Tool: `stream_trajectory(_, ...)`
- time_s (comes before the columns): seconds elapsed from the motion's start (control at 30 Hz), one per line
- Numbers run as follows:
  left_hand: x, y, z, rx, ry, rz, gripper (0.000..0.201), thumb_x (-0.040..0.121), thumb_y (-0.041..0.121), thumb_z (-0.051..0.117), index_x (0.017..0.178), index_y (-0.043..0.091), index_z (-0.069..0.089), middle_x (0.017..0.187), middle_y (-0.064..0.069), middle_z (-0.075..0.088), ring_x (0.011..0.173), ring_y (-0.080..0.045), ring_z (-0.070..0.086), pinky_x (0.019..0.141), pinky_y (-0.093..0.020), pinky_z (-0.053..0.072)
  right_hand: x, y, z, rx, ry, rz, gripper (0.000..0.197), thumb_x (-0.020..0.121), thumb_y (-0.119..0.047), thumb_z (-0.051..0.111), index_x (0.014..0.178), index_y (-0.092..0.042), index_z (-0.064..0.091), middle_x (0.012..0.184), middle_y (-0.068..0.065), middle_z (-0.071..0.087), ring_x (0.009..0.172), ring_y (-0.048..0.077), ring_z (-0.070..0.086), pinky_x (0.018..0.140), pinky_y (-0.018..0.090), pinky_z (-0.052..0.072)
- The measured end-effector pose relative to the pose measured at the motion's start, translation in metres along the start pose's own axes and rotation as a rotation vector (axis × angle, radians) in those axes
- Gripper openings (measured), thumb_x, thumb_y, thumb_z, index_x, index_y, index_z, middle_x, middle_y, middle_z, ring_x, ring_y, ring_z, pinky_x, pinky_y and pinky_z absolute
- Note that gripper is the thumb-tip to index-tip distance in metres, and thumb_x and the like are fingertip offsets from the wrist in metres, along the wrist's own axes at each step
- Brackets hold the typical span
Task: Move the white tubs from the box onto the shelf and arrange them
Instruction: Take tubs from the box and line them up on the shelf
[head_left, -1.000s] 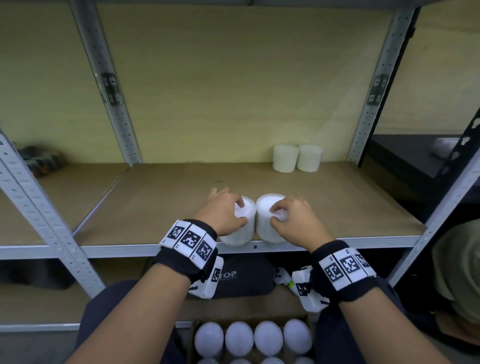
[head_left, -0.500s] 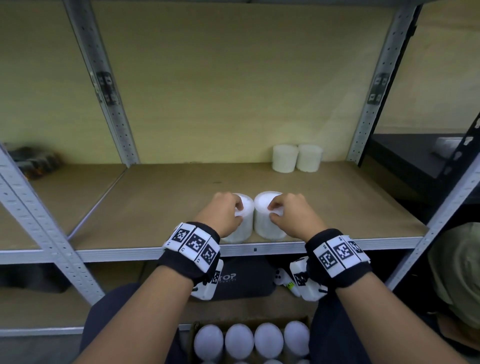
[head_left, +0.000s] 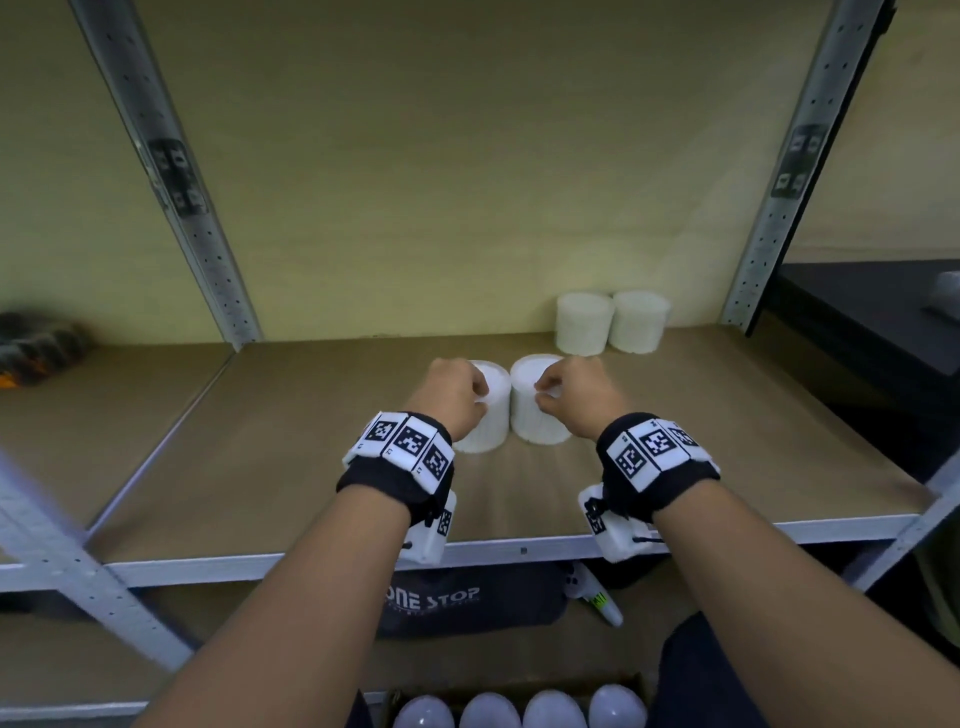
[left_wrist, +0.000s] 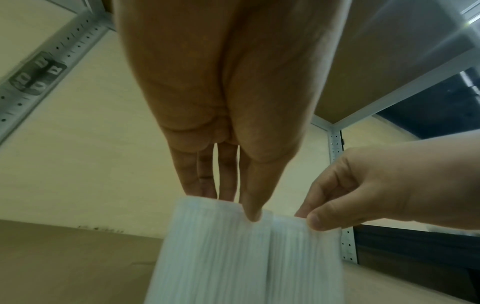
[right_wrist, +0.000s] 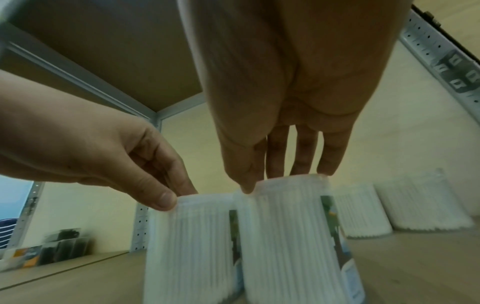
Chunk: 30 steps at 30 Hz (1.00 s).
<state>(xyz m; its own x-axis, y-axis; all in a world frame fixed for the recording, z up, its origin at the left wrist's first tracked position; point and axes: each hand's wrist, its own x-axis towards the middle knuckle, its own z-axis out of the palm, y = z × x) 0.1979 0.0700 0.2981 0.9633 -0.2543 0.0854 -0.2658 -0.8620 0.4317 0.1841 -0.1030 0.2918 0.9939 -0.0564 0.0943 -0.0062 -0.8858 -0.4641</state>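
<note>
Two white ribbed tubs stand side by side, touching, on the wooden shelf (head_left: 291, 467), about midway back. My left hand (head_left: 470, 388) grips the left tub (head_left: 491, 421) by its top rim from above, thumb in front and fingers behind; in the left wrist view the fingertips (left_wrist: 228, 195) sit on the rim of that tub (left_wrist: 207, 246). My right hand (head_left: 549, 388) pinches the right tub (head_left: 535, 423) the same way, seen close in the right wrist view (right_wrist: 285, 236). Two more tubs (head_left: 612, 322) stand at the back right. The box (head_left: 519, 709) below holds several tubs.
Grey perforated posts (head_left: 779, 208) frame the bay at the back corners. A black bag (head_left: 467, 603) lies on the lower shelf. Dark items (head_left: 36, 343) sit on the neighbouring shelf at left. A dark table (head_left: 872, 322) stands to the right.
Both hands have moved the two tubs together from the shelf's front edge back toward the middle, still holding them by their tops.
</note>
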Motion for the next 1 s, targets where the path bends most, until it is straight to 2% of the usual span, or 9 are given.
stream_trajectory(0.13, 0.039, -0.002, 0.003, 0.000, 0.007, -0.001, 0.027, 0.089, 0.013, 0.062, 0.116, 0.010, 0.068, 0.127, -0.008, 0.063, 0.114, -0.023, 0.061, 0.097, -0.032, 0.049, 0.032, 0.003, 0.001, -0.023, 0.005, 0.006, 0.025, 0.090, -0.020, 0.062, 0.112, -0.011, 0.070, 0.121, 0.009, 0.065, 0.110, 0.026, 0.062, 0.097, 0.037, 0.050)
stream_trajectory(0.27, 0.074, -0.004, 0.006, -0.002, 0.035, -0.013, 0.026, 0.090, 0.011, 0.060, 0.115, 0.007, 0.068, 0.126, -0.011, 0.063, 0.114, -0.027, 0.061, 0.098, -0.034, 0.049, 0.062, 0.007, -0.001, -0.065, 0.006, -0.023, 0.027, 0.092, -0.024, 0.060, 0.114, -0.013, 0.070, 0.123, 0.003, 0.066, 0.114, 0.022, 0.060, 0.098, 0.035, 0.049)
stream_trajectory(0.33, 0.089, -0.005, 0.008, 0.004, 0.041, -0.012, 0.026, 0.091, 0.011, 0.059, 0.114, 0.005, 0.068, 0.125, -0.012, 0.063, 0.114, -0.027, 0.061, 0.098, -0.032, 0.048, 0.077, 0.009, 0.000, -0.078, 0.011, -0.026, 0.027, 0.093, -0.026, 0.059, 0.115, -0.014, 0.070, 0.123, 0.001, 0.066, 0.114, 0.021, 0.060, 0.094, 0.032, 0.048)
stream_trajectory(0.5, 0.123, -0.010, 0.010, -0.011, 0.061, -0.014, 0.027, 0.091, 0.014, 0.060, 0.116, 0.007, 0.068, 0.125, -0.010, 0.065, 0.117, -0.025, 0.060, 0.101, -0.031, 0.047, 0.111, 0.010, 0.004, -0.138, 0.029, -0.047, 0.027, 0.094, -0.027, 0.056, 0.114, -0.015, 0.070, 0.121, 0.002, 0.067, 0.111, 0.022, 0.062, 0.093, 0.031, 0.047)
stream_trajectory(0.63, 0.144, -0.017, 0.007, -0.046, 0.068, -0.016, 0.028, 0.090, 0.014, 0.062, 0.115, 0.006, 0.070, 0.124, -0.010, 0.066, 0.117, -0.023, 0.061, 0.099, -0.024, 0.044, 0.132, 0.012, 0.004, -0.157, 0.030, -0.070, 0.026, 0.094, -0.027, 0.056, 0.110, -0.013, 0.072, 0.116, 0.005, 0.069, 0.106, 0.024, 0.064, 0.088, 0.030, 0.048)
stream_trajectory(1.0, 0.179, -0.024, 0.011, -0.063, 0.105, -0.007, 0.028, 0.091, 0.014, 0.061, 0.116, 0.004, 0.069, 0.126, -0.011, 0.065, 0.121, -0.024, 0.058, 0.102, -0.025, 0.042, 0.170, 0.017, 0.013, -0.135, 0.061, -0.070, 0.024, 0.095, -0.024, 0.054, 0.110, -0.014, 0.071, 0.117, 0.005, 0.069, 0.105, 0.026, 0.064, 0.090, 0.033, 0.050)
